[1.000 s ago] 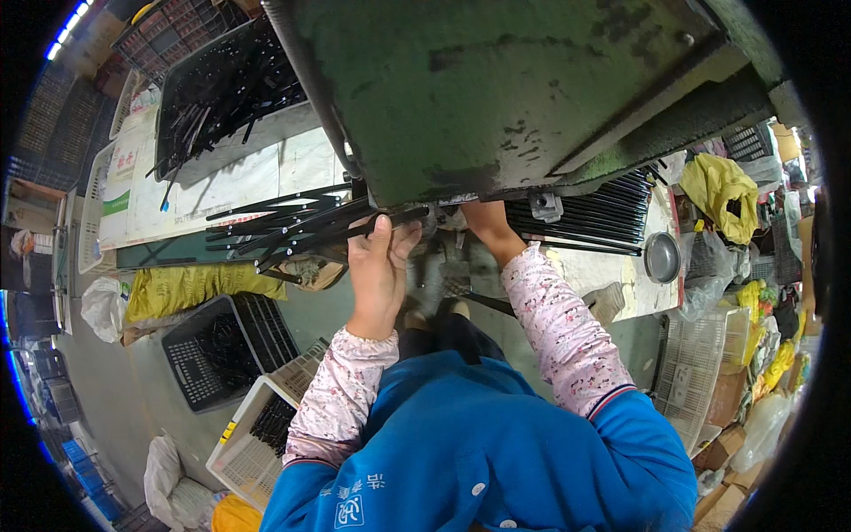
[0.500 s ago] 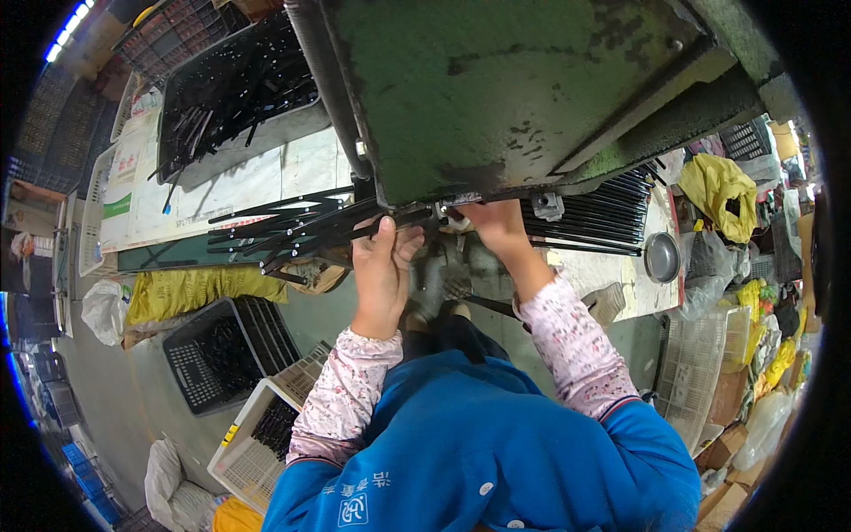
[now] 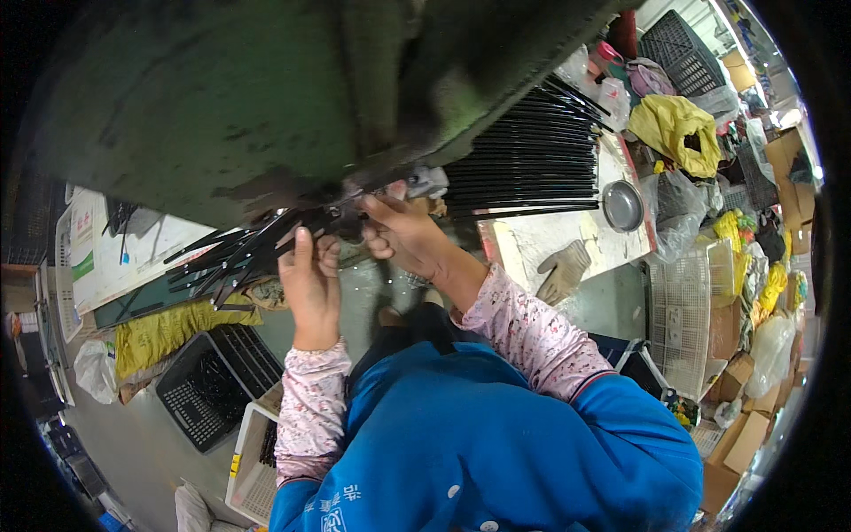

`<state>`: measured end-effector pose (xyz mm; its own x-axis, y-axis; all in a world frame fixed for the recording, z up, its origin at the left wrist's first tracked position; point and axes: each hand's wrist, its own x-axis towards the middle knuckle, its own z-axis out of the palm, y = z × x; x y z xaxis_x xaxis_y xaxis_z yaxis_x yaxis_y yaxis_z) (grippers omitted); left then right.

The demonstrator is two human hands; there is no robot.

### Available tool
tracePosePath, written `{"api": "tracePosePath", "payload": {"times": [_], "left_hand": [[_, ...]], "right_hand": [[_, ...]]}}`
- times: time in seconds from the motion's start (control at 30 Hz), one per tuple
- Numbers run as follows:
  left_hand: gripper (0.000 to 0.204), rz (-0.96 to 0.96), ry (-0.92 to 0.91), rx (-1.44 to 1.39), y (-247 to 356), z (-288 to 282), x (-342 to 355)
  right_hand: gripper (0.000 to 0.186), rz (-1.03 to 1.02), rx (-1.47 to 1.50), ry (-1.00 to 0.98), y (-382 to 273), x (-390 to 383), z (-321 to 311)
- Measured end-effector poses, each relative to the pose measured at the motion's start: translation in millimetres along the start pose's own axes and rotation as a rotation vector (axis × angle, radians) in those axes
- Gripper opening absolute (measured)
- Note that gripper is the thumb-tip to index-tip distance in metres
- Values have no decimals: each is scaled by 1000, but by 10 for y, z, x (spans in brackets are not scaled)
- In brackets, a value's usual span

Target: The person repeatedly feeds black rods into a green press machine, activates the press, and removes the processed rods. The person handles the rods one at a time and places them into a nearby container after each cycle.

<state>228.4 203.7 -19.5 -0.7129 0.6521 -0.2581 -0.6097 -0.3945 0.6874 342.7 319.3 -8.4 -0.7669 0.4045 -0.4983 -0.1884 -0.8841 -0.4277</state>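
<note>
My left hand (image 3: 310, 284) is closed at the near ends of a loose bundle of thin black rods (image 3: 222, 266), its thumb pointing up along them. Close beside it, my right hand (image 3: 409, 241) has its fingers curled beneath the lower edge of a big green machine housing (image 3: 257, 115). What those fingers hold is hidden there. A small grey metal block (image 3: 429, 183) sits just beyond the right hand. To the right of it, many black rods (image 3: 532, 164) lie side by side in a row on a white tabletop (image 3: 514, 253).
A round metal dish (image 3: 623, 207) and a grey work glove (image 3: 564, 270) lie on the right tabletop. A black crate (image 3: 204, 399) and a white crate (image 3: 248, 479) stand low at left. Yellow sacking (image 3: 173, 341) hangs under the left table. White baskets (image 3: 678, 310) and cartons crowd the right.
The view has swung, so the machine covers more of the upper left. My right hand has drawn closer to my left, its fingers now curled. The left still grips the rods.
</note>
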Motion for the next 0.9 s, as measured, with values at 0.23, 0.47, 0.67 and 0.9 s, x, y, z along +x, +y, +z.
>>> {"api": "tracePosePath", "payload": {"times": [0.23,0.47,0.67,0.9], "left_hand": [[19,-153,-75,66,-52,-148,-151],[43,-88,-509,1017,-753,-124,-550],[27,229,-257,990,-405,-196,-447],[25,191,10,140,292,-44,-406]], "right_hand": [[26,-749,-2054,712,-274,-146,-2218],[26,-1250,-1981,-42,106,-267,-770],[47,-1386,-1673,-246,87,-494,32],[29,-1130,-1784,135,-283,-349,-236]]}}
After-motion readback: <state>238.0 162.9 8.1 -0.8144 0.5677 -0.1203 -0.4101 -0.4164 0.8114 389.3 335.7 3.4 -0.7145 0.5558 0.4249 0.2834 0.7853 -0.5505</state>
